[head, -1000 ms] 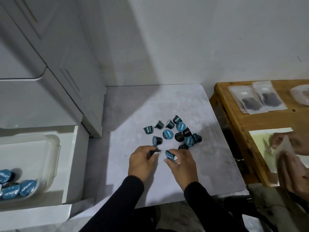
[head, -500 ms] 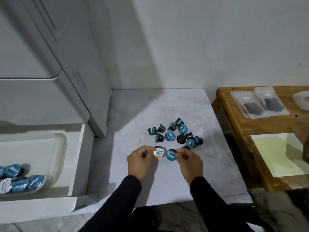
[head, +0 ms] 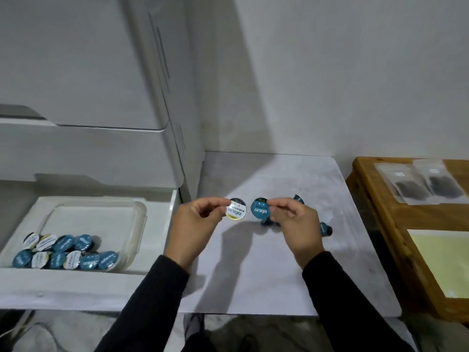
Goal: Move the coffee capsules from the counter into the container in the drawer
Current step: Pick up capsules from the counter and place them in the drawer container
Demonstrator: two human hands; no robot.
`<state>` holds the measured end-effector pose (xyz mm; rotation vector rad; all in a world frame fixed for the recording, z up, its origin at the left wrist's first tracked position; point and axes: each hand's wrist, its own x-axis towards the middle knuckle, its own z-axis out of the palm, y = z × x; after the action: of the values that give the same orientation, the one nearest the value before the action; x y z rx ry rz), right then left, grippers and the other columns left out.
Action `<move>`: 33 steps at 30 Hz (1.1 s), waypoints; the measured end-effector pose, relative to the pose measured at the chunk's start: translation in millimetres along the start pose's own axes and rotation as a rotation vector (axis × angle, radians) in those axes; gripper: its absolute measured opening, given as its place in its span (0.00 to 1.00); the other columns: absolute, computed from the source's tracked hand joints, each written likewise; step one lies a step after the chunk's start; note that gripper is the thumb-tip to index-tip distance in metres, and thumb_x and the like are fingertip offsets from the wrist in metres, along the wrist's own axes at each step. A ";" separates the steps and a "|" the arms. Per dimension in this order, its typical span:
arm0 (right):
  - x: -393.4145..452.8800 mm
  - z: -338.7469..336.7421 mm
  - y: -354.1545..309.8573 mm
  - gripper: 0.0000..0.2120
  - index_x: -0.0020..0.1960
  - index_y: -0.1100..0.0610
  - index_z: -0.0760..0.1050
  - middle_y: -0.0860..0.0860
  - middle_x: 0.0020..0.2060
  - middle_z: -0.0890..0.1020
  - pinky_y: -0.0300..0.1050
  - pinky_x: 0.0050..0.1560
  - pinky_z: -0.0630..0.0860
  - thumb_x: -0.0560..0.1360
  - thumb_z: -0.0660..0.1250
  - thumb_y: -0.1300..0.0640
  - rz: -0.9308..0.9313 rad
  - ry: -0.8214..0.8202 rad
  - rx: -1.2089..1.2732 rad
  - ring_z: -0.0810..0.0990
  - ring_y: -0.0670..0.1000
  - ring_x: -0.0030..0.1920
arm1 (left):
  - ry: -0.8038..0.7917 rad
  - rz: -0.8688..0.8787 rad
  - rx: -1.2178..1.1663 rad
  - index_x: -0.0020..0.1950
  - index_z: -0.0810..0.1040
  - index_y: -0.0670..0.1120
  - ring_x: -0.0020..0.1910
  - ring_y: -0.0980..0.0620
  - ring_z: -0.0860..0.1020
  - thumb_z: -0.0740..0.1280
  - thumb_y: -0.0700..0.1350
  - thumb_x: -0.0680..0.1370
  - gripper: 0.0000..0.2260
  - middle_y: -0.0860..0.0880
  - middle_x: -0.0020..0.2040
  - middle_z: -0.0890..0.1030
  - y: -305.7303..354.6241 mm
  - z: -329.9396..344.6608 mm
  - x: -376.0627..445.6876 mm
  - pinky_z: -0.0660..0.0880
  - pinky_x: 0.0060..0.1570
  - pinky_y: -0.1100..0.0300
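Note:
My left hand (head: 196, 222) pinches a white-lidded coffee capsule (head: 236, 212) above the grey counter (head: 266, 270). My right hand (head: 295, 224) pinches a blue-lidded capsule (head: 260, 209) right beside it. Both lids face me. More blue capsules (head: 325, 228) lie on the counter, mostly hidden behind my right hand. At the left, the open white drawer (head: 83, 283) holds a clear plastic container (head: 137, 224) with several blue and white capsules (head: 68, 252) at its near end.
White cabinet fronts (head: 88, 72) rise above the drawer at the left. A wooden table (head: 380, 224) stands right of the counter with two clear bags of dark leaves (head: 418, 185) and a pale yellow sheet (head: 441, 260).
Both hands have lifted their capsules off the counter and turned the lids up toward me. The view has shifted left, showing more of the drawer. The other person's hands at the right are gone.

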<state>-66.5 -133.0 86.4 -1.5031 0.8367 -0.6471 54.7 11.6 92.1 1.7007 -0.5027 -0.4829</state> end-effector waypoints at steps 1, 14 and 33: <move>-0.8 8.3 -7.0 0.15 0.37 0.50 0.80 0.44 0.31 0.83 0.33 0.36 0.76 0.72 0.65 0.70 -0.017 -0.032 -0.007 0.80 0.43 0.32 | 0.017 0.011 0.021 0.40 0.85 0.56 0.40 0.58 0.82 0.70 0.40 0.73 0.10 0.56 0.39 0.85 2.6 -14.3 -0.5 0.77 0.46 0.64; -14.6 192.5 -41.0 0.09 0.42 0.58 0.83 0.46 0.33 0.81 0.24 0.35 0.69 0.70 0.66 0.69 -0.156 -0.574 -0.435 0.75 0.38 0.30 | -0.275 -0.079 0.539 0.38 0.85 0.53 0.40 0.61 0.82 0.72 0.41 0.72 0.07 0.56 0.37 0.85 -17.2 -219.3 43.2 0.76 0.49 0.64; -2.8 331.5 11.3 0.12 0.40 0.56 0.83 0.52 0.41 0.86 0.42 0.51 0.78 0.70 0.63 0.68 -0.073 -0.711 -0.952 0.82 0.50 0.43 | -0.616 -0.095 0.705 0.32 0.81 0.57 0.32 0.70 0.76 0.68 0.39 0.72 0.14 0.60 0.33 0.81 -118.0 -291.0 113.9 0.69 0.32 0.79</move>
<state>196.6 63.5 39.8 -2.4061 0.5237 0.3339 322.0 199.5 22.6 2.2434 -1.1389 -0.9934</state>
